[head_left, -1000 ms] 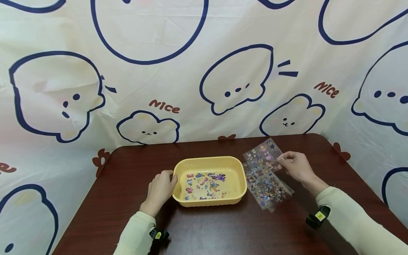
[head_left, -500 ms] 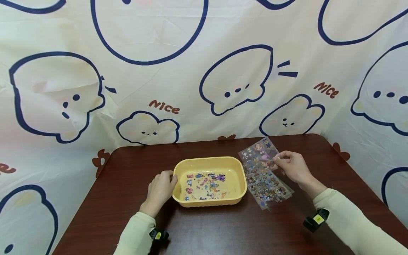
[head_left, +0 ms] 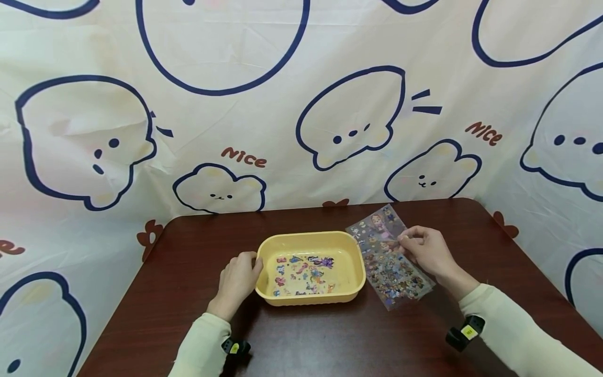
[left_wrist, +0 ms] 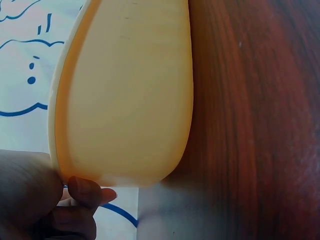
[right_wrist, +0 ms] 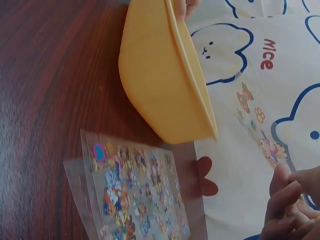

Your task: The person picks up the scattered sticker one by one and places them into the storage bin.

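A yellow plastic basin (head_left: 306, 300) stands on the table, a sticker sheet (head_left: 303, 275) printed with small colourful figures lying flat in it. My left hand (head_left: 237, 280) grips the basin's left rim; the left wrist view shows the thumb and fingers (left_wrist: 82, 192) at that edge. With thumb and fingertips, my right hand (head_left: 431, 254) pinches the edge of a clear sticker sheet (head_left: 375, 222), lifted and tilted just right of the basin. Under it lies a fanned stack of clear sticker sheets (head_left: 398, 280), spread out in the right wrist view too.
The dark reddish wooden table (head_left: 330, 340) backs onto a cream cloth (head_left: 282, 120) with blue cartoon outlines. A black wrist device with a yellow label sits on each sleeve, such as the right wrist device (head_left: 465, 333).
My right hand has moved left with the pinched sticker sheet, bringing the sheet's left corner over the basin's right rim. The left hand and the basin have stayed put.
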Demonstrator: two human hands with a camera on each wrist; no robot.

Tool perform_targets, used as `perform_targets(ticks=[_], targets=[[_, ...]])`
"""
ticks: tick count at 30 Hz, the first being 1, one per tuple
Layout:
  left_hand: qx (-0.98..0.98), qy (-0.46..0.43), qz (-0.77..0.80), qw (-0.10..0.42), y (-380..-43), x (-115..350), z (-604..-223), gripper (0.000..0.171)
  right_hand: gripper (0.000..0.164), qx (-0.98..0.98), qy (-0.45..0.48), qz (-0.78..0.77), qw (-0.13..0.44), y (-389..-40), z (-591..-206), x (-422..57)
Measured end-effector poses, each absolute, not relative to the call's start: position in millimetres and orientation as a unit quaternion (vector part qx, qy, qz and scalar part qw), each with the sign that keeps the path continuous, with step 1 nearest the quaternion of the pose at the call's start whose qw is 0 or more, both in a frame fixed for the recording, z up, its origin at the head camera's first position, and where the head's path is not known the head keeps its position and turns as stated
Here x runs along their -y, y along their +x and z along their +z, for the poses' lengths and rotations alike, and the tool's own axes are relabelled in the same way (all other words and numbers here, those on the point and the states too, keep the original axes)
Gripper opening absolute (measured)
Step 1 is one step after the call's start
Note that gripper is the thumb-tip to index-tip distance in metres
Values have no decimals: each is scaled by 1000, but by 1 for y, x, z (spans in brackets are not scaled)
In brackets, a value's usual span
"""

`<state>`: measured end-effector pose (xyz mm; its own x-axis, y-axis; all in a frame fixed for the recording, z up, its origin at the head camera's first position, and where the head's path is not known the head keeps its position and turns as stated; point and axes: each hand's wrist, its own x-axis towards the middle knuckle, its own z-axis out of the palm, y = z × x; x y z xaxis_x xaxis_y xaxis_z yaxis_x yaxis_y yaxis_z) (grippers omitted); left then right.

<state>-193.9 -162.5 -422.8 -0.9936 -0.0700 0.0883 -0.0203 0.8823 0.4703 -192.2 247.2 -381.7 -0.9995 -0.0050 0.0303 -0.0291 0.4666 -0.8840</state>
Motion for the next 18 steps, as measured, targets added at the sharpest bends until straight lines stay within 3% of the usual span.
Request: perform_targets(ticks=[18], targets=[[968, 19, -240, 67, -194, 164, -425, 35, 25, 851, 29, 524, 4, -183, -388, -224]])
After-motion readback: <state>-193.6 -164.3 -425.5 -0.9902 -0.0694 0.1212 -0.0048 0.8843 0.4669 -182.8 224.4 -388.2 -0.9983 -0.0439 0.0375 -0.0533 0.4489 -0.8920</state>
